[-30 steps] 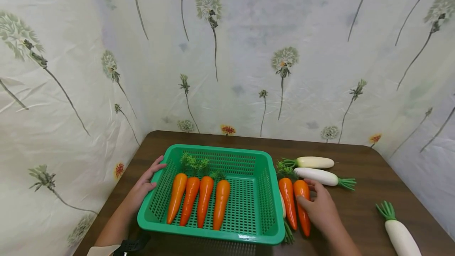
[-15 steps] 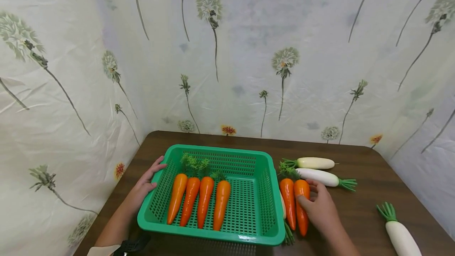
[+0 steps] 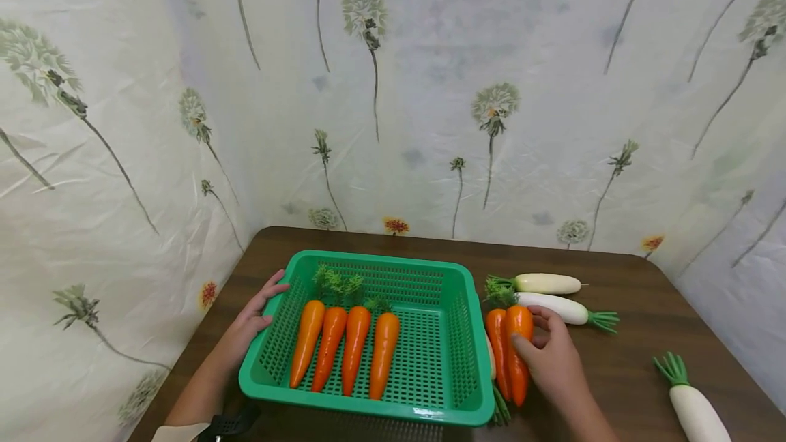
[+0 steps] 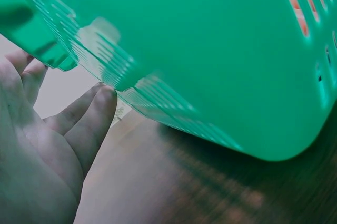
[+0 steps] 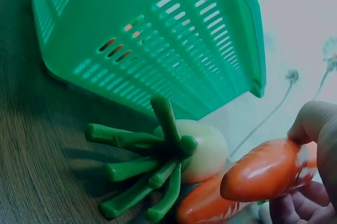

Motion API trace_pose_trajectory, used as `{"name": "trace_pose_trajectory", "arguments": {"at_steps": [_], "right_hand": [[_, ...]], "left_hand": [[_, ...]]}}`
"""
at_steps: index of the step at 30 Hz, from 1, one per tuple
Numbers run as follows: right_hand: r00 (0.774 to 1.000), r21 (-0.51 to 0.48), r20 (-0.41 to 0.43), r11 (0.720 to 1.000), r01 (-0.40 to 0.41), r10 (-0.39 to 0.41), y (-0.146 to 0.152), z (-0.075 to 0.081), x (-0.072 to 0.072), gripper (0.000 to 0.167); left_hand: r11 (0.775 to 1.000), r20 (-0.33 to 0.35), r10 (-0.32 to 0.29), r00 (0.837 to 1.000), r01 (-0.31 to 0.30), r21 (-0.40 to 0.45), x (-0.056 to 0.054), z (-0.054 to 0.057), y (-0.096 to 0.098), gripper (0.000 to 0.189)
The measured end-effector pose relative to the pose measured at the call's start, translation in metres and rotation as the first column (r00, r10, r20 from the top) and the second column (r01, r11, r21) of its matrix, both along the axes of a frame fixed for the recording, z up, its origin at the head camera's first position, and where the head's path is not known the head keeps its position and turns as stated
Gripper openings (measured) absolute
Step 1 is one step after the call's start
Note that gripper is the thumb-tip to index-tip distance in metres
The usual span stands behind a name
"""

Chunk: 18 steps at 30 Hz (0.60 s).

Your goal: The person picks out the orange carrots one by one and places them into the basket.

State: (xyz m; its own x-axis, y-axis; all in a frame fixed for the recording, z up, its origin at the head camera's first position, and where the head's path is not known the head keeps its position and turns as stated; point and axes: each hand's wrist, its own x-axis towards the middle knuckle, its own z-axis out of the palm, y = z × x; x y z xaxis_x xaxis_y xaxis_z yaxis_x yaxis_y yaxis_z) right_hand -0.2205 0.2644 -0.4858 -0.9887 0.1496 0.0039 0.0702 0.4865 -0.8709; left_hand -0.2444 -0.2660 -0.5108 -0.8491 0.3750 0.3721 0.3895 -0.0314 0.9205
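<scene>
My left hand rests against the left side of a green perforated plastic basket. Its extended fingers touch the outer wall in the left wrist view. Inside the basket, several orange carrots lie side by side, leafy tops toward the far wall. To the basket's right, my right hand pinches a carrot between thumb and fingers. That carrot, also in the right wrist view, partly overlaps another carrot on its left. A white radish lies between this carrot and the basket, mostly hidden from the head view.
Two white radishes, a far one and a nearer one, lie behind my right hand. Another radish is at the right front of the brown wooden table. Flower-printed cloth surrounds the table's back and sides.
My right hand has shifted slightly left with the carrot, closing the gap to the neighbouring carrot so that they overlap. My left hand and the basket have stayed in place.
</scene>
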Motion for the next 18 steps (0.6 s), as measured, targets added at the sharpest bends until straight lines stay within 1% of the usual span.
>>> {"name": "trace_pose_trajectory", "arguments": {"at_steps": [4,9,13,18], "right_hand": [[1.000,-0.005,-0.024,1.000,0.009,-0.009,-0.003,0.002,0.002,0.068],[0.996,-0.036,-0.087,0.999,0.012,-0.015,-0.007,0.006,0.006,0.066],[0.991,-0.074,-0.136,0.997,0.011,-0.021,-0.010,0.009,0.008,0.063],[0.986,-0.144,-0.169,0.990,-0.006,-0.018,-0.013,0.012,0.010,0.064]], "left_hand": [[1.000,-0.004,0.007,1.000,-0.007,-0.009,-0.001,-0.001,-0.001,0.053],[1.000,0.007,0.015,1.000,-0.015,-0.013,0.000,-0.001,-0.001,0.053],[1.000,0.006,0.021,1.000,-0.021,-0.017,0.000,0.000,0.000,0.052],[0.999,-0.020,0.026,0.999,-0.026,-0.018,-0.001,0.000,0.000,0.051]]}}
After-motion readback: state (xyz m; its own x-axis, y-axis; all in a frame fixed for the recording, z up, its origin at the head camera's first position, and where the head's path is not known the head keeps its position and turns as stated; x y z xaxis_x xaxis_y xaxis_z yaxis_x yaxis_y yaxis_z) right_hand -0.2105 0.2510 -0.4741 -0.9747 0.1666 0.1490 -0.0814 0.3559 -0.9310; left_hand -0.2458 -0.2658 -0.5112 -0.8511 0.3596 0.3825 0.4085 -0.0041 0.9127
